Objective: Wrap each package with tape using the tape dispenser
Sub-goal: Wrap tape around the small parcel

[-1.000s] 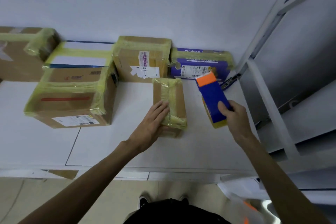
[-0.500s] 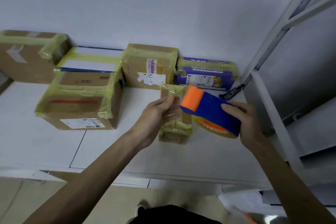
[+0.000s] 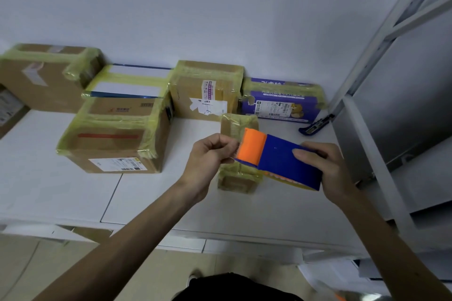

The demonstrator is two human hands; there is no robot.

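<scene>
Tape dispenser (image 3: 281,161): blue body, orange end, held in the air over the white table (image 3: 73,190), just above a small package (image 3: 238,122). Long axis runs from upper left to lower right. Orange end points left and slightly toward the wall, blue end toward the person. A yellowish tape roll (image 3: 285,180) shows under the blue body.

Right hand (image 3: 327,168): wrapped round the blue rear end, thumb lying flat along the top, fingers underneath. Firm hold. Forearm comes in from lower right.

Left hand (image 3: 208,154): fingers curled, thumb and forefinger pinching at the lip of the orange end. Whether a loose tape end sits between them, cannot tell. Forearm rises from lower left.

Small package: brown cardboard banded in yellowish tape, long side running away from the person, partly hidden behind the dispenser.

Further out, all taped:
- large brown box (image 3: 115,134) to the left, with a red stripe on top and a white barcode label on the front face. Print too small to read.
- middle brown box (image 3: 208,90) against the wall, white shipping label and a pink-headed sticker, unreadable.
- purple box (image 3: 281,105) to its right, with white characters, a barcode label and a cartoon bear.
- flat white box (image 3: 132,80) and another brown box (image 3: 44,76) at back left.

A blue knife (image 3: 315,124) lies near the purple box, beside a grey metal frame (image 3: 367,56).
</scene>
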